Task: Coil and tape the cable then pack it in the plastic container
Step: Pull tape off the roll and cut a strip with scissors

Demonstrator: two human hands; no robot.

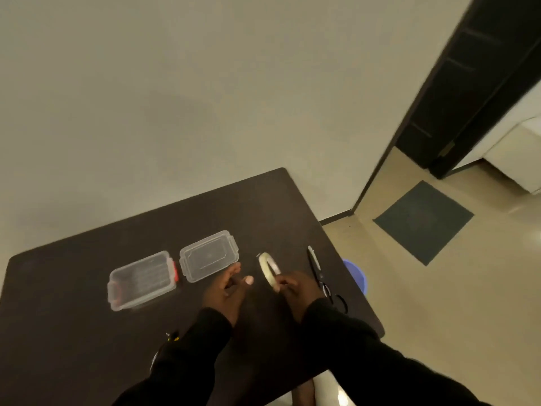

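While the cable [164,351] lies at the near edge of the dark worktop [73,332], mostly hidden under the left sleeve so that its coiling cannot be judged, the work in hand looks like freeing a length of tape. The right hand [292,288] has its grip closed on the lower rim of the tape roll [268,269], which stands on edge. The left hand [231,285] hovers just beside it with fingers loosely spread and nothing in its grip; whether a strip of tape runs between the hands is too blurred to tell.

To do this well, the person probably needs to steady the roll, find the loose end with a fingernail and draw it out straight, so that it does not fold onto itself.

Further left, the plastic container [142,281] sits open with red clasps, its clear lid [209,256] lying separately just beside it and touching the left fingertips' side. Scissors [320,276] lie just right of the right hand, near the worktop's edge, where a careless elbow could knock them off. Beyond that edge a blue tub [355,273] stands on the floor.
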